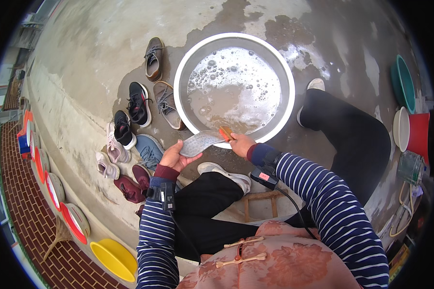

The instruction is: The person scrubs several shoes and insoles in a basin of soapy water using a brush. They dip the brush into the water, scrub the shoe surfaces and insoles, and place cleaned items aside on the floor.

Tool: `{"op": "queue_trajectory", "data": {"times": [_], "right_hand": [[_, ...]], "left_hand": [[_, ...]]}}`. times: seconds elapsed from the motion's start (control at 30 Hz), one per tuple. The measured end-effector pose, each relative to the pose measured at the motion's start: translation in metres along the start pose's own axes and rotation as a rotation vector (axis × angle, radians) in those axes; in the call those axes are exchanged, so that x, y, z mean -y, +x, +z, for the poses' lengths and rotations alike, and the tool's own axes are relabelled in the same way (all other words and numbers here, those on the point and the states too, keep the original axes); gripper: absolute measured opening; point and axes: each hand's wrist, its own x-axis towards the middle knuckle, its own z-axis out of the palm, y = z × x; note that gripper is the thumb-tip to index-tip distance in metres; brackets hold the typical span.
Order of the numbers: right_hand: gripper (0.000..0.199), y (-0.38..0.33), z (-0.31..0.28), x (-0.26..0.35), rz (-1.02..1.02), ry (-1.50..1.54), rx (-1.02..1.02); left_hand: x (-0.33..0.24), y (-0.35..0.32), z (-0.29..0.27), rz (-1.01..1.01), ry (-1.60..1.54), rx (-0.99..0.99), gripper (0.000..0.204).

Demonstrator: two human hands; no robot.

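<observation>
A large round basin [288, 91] with a white rim stands in front of me, holding cloudy, foamy water. Between thumb and fingers of my left hand [174, 156] is the heel or toe end of a grey, speckled shoe insole [202, 142], just off the basin's near rim. My right hand [242, 144] is closed round a small brush [225, 133] with orange on it. The brush is at the insole's far right end; whether its bristles touch the surface I cannot tell.
Left of the basin lie several shoes: brown ones [154, 60], black ones [139, 103], pale pink ones [118, 144], a blue-grey one [150, 151] and maroon ones [128, 188]. Basins line the left wall, one yellow [115, 259]. A teal basin [403, 84] and red bucket [419, 137] stand right.
</observation>
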Motion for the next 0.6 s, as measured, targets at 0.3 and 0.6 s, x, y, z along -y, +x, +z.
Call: {"op": "queue_trajectory", "data": {"times": [0.3, 0.6], "right_hand": [[0.05, -0.003, 0.024, 0.015, -0.278, 0.049, -0.008], [0.049, 0.023, 0.003, 0.001, -0.064, -0.031, 0.103]], "left_hand": [[0.0, -0.002, -0.001, -0.013, 0.006, 0.025, 0.042], [-0.004, -0.002, 0.0, -0.004, 0.006, 0.0, 0.042]]}}
